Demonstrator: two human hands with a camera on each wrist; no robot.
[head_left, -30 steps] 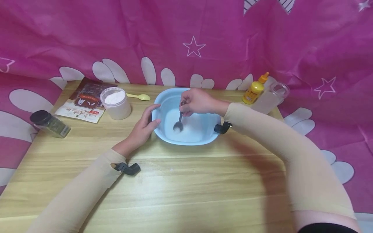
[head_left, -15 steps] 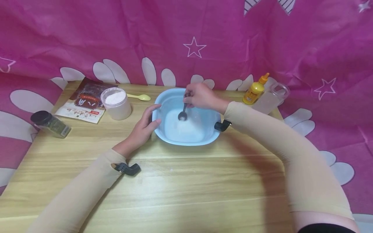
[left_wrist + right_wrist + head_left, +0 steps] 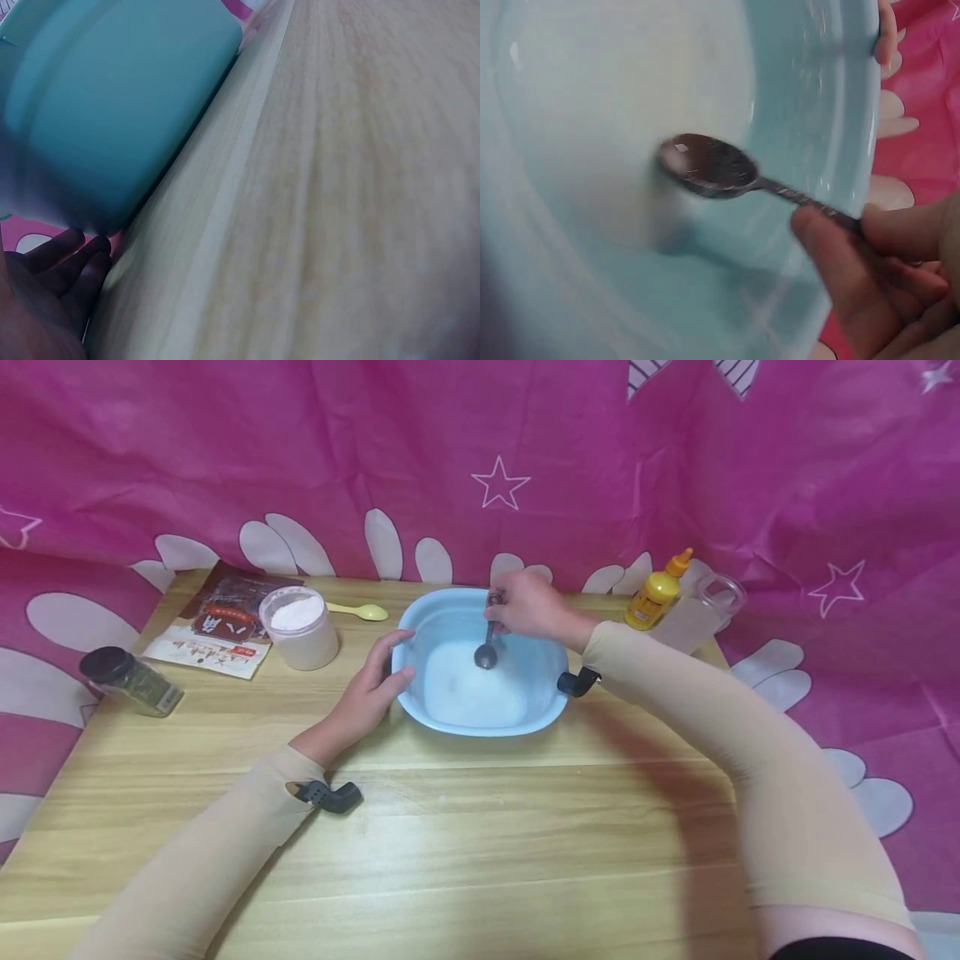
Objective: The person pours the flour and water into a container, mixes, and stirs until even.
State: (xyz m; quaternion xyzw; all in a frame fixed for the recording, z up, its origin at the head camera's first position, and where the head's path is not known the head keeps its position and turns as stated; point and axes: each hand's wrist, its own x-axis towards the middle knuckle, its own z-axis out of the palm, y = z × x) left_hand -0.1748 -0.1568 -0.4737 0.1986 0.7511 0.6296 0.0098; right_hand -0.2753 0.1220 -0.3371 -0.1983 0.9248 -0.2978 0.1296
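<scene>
Head view: the right hand [image 3: 528, 607] pinches a dark metal spoon [image 3: 487, 647] over white powder inside the rounded, smooth pale-blue plastic basin [image 3: 435, 610] near the wooden table's [image 3: 480, 843] far edge. The left hand [image 3: 371, 685] lies against the basin's left wall, fingers straight and close together.

Left wrist: matte basin wall, fingers [image 3: 64, 262] beside it.

Right wrist: thumb and fingers [image 3: 832, 255] pinching the textured spoon handle, glossy oval bowl raised.
</scene>
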